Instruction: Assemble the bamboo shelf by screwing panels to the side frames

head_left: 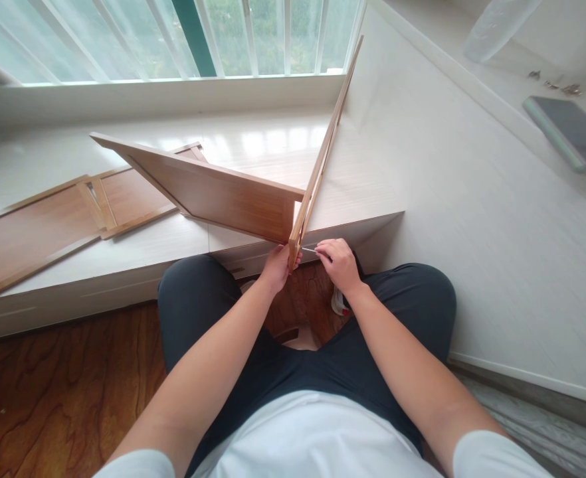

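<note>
My left hand (276, 267) is closed on the near lower corner of a narrow-looking upright wooden panel (317, 166), seen almost edge-on. A second brown framed panel (223, 196) meets it near that corner and slants away to the left. In my closed right hand (340, 261) is a slim screwdriver (309, 249), mostly hidden by the fingers. Its thin metal shaft points left at the panel's edge beside my left fingers. Whether the tip touches a screw is too small to tell.
More framed wooden panels (38, 229) lie on the pale window ledge (168, 249) at left. A white wall-like side (472, 199) rises at right, with a phone-like dark slab (572, 133), small metal pieces (562, 87) and a clear bottle (499, 30) on its top.
</note>
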Motion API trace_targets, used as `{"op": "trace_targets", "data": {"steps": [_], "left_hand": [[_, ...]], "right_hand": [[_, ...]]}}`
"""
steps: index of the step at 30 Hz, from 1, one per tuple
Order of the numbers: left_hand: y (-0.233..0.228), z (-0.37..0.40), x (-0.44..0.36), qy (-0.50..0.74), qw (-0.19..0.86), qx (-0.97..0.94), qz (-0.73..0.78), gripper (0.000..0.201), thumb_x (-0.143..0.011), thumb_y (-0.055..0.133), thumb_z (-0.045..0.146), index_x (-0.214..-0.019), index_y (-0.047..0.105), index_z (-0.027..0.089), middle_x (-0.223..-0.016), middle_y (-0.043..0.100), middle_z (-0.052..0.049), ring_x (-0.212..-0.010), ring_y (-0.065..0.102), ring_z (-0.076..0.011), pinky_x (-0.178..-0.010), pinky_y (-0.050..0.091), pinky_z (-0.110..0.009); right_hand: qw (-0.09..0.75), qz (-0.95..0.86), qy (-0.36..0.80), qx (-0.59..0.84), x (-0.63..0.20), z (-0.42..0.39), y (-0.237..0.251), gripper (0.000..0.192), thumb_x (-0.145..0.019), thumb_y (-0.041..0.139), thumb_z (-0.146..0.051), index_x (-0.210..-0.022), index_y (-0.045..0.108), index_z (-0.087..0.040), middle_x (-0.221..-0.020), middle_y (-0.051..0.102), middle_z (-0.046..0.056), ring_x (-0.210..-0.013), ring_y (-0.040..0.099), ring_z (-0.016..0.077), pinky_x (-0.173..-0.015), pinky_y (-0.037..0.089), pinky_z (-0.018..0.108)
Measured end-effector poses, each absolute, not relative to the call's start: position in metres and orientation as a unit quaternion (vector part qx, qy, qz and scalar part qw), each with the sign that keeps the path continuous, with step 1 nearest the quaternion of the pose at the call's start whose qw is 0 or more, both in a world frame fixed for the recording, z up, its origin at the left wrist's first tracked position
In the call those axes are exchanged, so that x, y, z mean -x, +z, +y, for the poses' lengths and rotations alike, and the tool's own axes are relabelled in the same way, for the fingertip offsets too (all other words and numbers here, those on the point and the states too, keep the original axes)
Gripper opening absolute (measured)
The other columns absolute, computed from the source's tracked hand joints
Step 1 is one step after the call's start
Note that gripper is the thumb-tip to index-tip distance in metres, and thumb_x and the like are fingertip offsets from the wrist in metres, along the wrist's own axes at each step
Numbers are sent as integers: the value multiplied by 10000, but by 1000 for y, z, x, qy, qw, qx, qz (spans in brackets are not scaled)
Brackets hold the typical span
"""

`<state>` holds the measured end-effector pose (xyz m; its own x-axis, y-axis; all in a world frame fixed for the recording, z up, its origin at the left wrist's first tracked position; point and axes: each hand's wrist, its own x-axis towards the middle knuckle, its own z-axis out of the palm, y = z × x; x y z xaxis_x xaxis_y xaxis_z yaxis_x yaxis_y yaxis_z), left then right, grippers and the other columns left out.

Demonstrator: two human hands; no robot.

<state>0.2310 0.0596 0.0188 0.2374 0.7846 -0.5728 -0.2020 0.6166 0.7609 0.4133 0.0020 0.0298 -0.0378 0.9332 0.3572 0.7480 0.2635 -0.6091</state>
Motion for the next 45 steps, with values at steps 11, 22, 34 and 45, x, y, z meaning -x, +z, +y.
{"op": "trace_targets", "data": {"steps": [11, 22, 34, 45], "left_hand": [[18, 59, -232, 340, 732, -289, 515, 289, -999, 638, 403, -1125, 652, 143, -989, 680, -38, -778, 648, -129, -682, 585, -285], [21, 58, -229, 337, 736, -304, 503, 287, -1000, 636, 416, -1076, 658, 140, -938, 676, -25, -738, 634, -118, -661, 573, -273], [20, 58, -231, 335, 731, -306, 510, 290, -1001, 633, 416, -1086, 655, 140, -947, 674, -27, -743, 633, -119, -659, 572, -273], [21, 58, -231, 333, 727, -307, 516, 301, -1002, 630, 425, -1100, 652, 141, -949, 673, -28, -741, 632, -120, -659, 571, -274]], "right_hand": [[376, -696, 133, 597, -408, 1, 30, 173, -1014, 584, -285, -951, 739, -245, -1027, 757, 93, -995, 649, 291, -959, 503, 461], [388, -666, 180, 611, -407, -1, 26, 195, -1002, 601, -318, -927, 757, -229, -939, 767, 82, -909, 662, 276, -856, 522, 412], [402, -627, 252, 618, -407, 0, 22, 270, -1001, 591, -411, -928, 767, -219, -925, 790, 83, -886, 723, 266, -828, 557, 383], [411, -620, 257, 617, -408, -1, 23, 240, -977, 625, -389, -866, 745, -214, -842, 759, 63, -792, 695, 243, -768, 531, 359]]}}
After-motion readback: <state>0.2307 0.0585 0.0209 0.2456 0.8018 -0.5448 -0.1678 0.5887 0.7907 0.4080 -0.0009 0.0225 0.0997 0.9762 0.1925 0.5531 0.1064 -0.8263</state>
